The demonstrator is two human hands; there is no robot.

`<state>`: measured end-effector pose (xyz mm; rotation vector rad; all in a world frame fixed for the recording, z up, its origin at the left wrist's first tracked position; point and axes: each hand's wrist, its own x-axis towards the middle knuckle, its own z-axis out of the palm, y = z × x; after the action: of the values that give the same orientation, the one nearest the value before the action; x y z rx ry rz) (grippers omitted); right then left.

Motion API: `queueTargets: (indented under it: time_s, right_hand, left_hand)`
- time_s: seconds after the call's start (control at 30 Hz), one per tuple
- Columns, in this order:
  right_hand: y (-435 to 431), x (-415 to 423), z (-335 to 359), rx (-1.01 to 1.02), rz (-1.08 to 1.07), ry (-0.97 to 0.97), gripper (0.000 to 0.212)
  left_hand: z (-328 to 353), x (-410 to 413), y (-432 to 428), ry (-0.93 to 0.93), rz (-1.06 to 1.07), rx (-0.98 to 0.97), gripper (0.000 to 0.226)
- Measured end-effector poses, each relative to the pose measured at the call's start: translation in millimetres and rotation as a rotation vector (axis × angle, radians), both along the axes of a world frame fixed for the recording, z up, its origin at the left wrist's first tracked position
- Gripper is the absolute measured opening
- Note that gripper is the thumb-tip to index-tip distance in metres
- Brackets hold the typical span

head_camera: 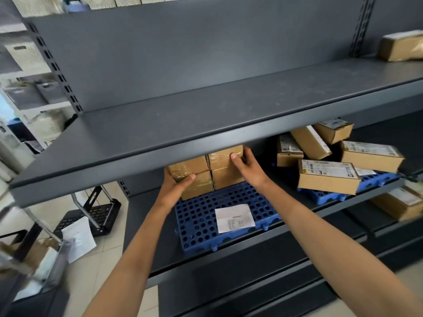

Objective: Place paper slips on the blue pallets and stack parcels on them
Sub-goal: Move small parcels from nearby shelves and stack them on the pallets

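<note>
Both hands grip stacked parcels on a blue pallet.
Left hand (175, 186) clasps the left parcels (191, 173), right hand (246, 167) the right parcels (225, 167); paper slip (234, 218) lies on the pallet (199, 221) below them.

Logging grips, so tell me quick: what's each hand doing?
Left hand: closed on the parcels, left side.
Right hand: gripping the same parcels, right side.

Parcel storeroom, grey metal shelving (206, 124), taped cardboard parcels (327, 176), blue pallets (199, 220)

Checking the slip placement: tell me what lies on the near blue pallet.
On the blue pallet lie a paper slip in front and stacked parcels behind. Their backs are hidden by the upper shelf.
</note>
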<state>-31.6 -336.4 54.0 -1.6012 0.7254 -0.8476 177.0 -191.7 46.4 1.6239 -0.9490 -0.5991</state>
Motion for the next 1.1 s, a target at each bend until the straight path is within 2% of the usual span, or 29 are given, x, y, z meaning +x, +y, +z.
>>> queueTargets:
  time_s: [0.2,0.3,0.4,0.47,0.57,0.67,0.77,0.97,1.03,1.1]
  right_hand:
    - [2,-4,7,0.014,0.004,0.01,0.055]
    - [2,-11,13,0.002,0.022,0.032,0.062]
    - [1,-26,19,-0.025,0.055,0.039,0.078]
    - [0,-44,22,-0.076,0.057,0.056,0.086]
    - [-9,-85,23,-0.174,0.064,0.056,0.084]
    - [-23,-144,25,-0.23,0.068,0.06,0.08]
    - [-48,-210,29,-0.281,0.043,0.115,0.072]
    - [-113,-320,27,-0.383,-0.068,0.212,0.062]
    - [-139,-345,20,-0.487,-0.132,0.341,0.062]
    - [-167,-363,9,-0.579,-0.154,0.571,0.07]
  left_hand:
    - [5,-1,2,-0.033,0.014,0.016,0.084]
    - [14,-3,5,-0.041,0.003,0.067,0.09]
    - [30,-22,16,-0.032,0.024,0.064,0.101]
    - [39,-47,24,-0.064,0.115,-0.049,0.099]
    - [42,-98,26,-0.087,0.353,-0.262,0.09]
    - [35,-169,5,-0.145,0.507,-0.307,0.088]
    - [32,-248,-43,-0.202,0.378,-0.286,0.079]
    - [30,-340,-144,-0.277,0.136,-0.076,0.074]
    - [36,-352,-170,-0.334,0.111,-0.002,0.075]
    - [39,-355,-197,-0.439,0.082,0.085,0.079]
